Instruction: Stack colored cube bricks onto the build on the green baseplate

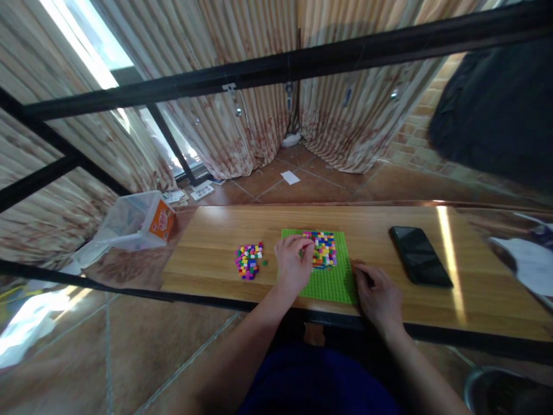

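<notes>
A green baseplate (334,282) lies near the front edge of a wooden table (380,222). A patch of small multicoloured bricks (324,249) covers its far part. My left hand (294,262) rests on the plate's left side, fingers pinched together at the edge of that patch; whatever is between them is too small to name. My right hand (378,294) lies curled at the plate's right front corner, fingertips against its edge. A heap of loose coloured bricks (248,260) sits on the table left of my left hand.
A black phone (420,255) lies face up on the table to the right. A clear plastic tub with an orange label (136,222) stands on the floor at the left. Black frame bars (276,69) cross overhead. Curtains hang behind.
</notes>
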A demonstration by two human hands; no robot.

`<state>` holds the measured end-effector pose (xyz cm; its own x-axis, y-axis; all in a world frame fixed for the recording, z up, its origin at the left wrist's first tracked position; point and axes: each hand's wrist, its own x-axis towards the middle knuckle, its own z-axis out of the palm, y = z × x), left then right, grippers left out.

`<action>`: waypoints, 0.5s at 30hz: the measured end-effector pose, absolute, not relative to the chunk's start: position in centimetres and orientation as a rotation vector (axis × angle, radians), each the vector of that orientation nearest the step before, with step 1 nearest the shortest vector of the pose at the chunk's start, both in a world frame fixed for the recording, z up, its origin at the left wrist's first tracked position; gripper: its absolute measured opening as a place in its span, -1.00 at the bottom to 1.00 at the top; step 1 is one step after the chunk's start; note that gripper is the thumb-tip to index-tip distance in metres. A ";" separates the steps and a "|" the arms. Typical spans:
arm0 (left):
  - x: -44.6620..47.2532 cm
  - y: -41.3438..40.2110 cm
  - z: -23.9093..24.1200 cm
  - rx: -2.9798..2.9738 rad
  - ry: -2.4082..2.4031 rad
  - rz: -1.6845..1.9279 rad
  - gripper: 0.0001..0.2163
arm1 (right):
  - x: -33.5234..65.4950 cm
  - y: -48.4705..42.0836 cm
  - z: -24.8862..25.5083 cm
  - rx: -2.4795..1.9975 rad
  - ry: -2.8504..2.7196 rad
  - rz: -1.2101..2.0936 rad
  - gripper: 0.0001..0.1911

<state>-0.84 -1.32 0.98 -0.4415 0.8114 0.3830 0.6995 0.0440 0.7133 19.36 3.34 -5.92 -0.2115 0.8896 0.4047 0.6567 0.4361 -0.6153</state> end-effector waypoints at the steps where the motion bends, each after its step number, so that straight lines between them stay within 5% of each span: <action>1: -1.4 -2.0 0.9 1.612 2.207 1.341 -0.91 | 19.4 3.4 -6.0 -1.301 -1.958 0.403 -0.70; 15: -9.2 -8.6 -0.1 1.979 2.468 0.434 -0.84 | 19.5 3.4 -5.9 -1.339 -1.989 0.348 -0.69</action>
<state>-9.23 -8.58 -0.10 -0.2313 0.9504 0.2082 0.9644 0.1957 0.1780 19.54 3.39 -5.90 -0.2172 0.8898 0.4014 0.7010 0.4284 -0.5702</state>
